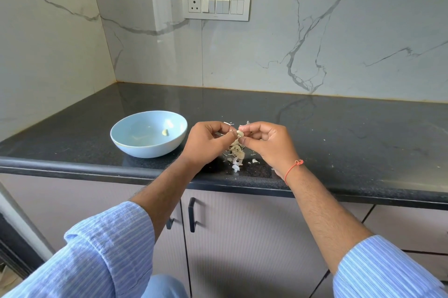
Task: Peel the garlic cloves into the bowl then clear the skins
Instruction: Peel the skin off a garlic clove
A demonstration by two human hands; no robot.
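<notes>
Item one, my left hand (208, 140): raised above the black countertop (339, 133), fingers curled inward, thumb and fingertips pinching a garlic clove (239, 133) from its left side. Item two, my right hand (268, 143): opposite the left, fingers curled, thumb and forefinger pinching the same clove from the right, so both hands meet on it just above the counter; an orange thread (292, 168) circles this wrist. Item three, loose skins (236, 152): a pale papery heap lying on the counter directly under my hands, with smaller flakes scattered around it. Item four, light blue bowl (148, 133): standing upright on the counter just left of my left hand, holding one peeled clove (165, 132) near its right inner wall. Item five, switch panel (216, 5): mounted on the marble wall behind.
</notes>
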